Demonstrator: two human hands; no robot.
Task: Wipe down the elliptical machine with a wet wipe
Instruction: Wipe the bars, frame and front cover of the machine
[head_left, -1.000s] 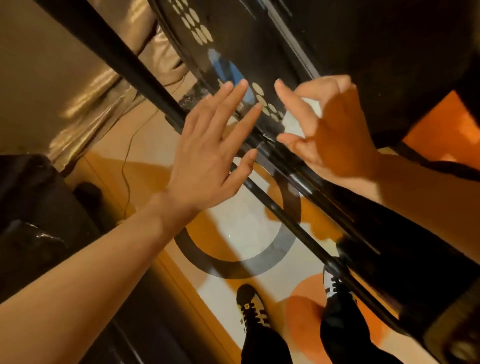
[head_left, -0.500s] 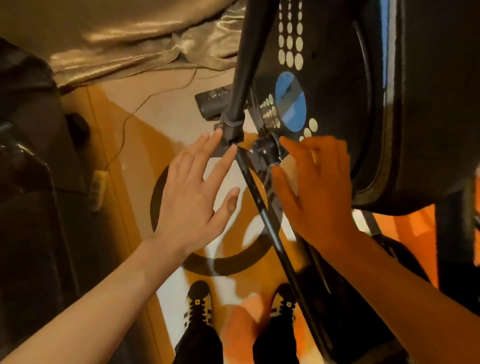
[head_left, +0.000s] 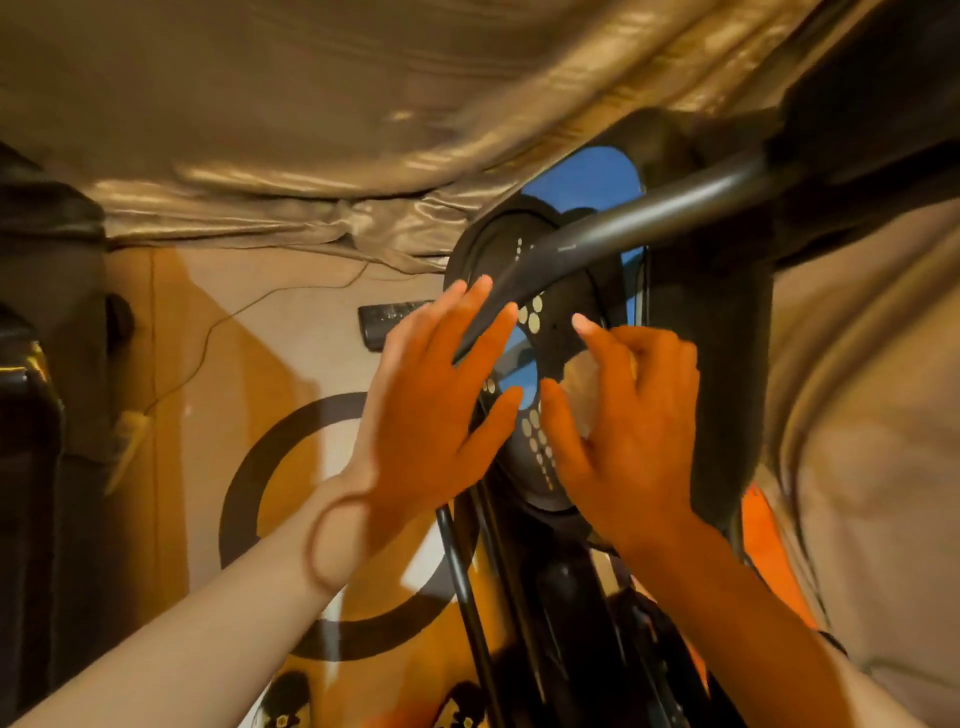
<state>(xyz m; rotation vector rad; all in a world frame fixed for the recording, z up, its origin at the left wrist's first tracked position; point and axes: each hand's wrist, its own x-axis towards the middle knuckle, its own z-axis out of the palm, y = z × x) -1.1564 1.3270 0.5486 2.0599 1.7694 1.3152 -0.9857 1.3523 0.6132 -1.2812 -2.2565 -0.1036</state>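
Observation:
The elliptical machine's black flywheel housing (head_left: 563, 317), with a blue oval and rows of pale dots, fills the centre. A grey handle tube (head_left: 649, 218) slants across it from the upper right. My left hand (head_left: 441, 410) is spread flat with straight fingers, lying over the tube's lower end and the housing's left edge. My right hand (head_left: 631, 436) is on the housing, its fingers curled over a pale wet wipe (head_left: 584, 387). Only a small part of the wipe shows between thumb and fingers. The frame is motion-blurred.
A shiny gold curtain (head_left: 311, 130) hangs behind the machine, and pale fabric (head_left: 857, 415) lies at the right. The floor mat (head_left: 249, 467) has orange patches and a dark ring. A thin cable (head_left: 208, 332) and a dark block (head_left: 387, 322) lie on it. Dark furniture (head_left: 31, 441) stands at left.
The view has swung upward and round. Both hands now sit higher on the housing, over the dotted disc, and the handle tube now crosses from the upper right.

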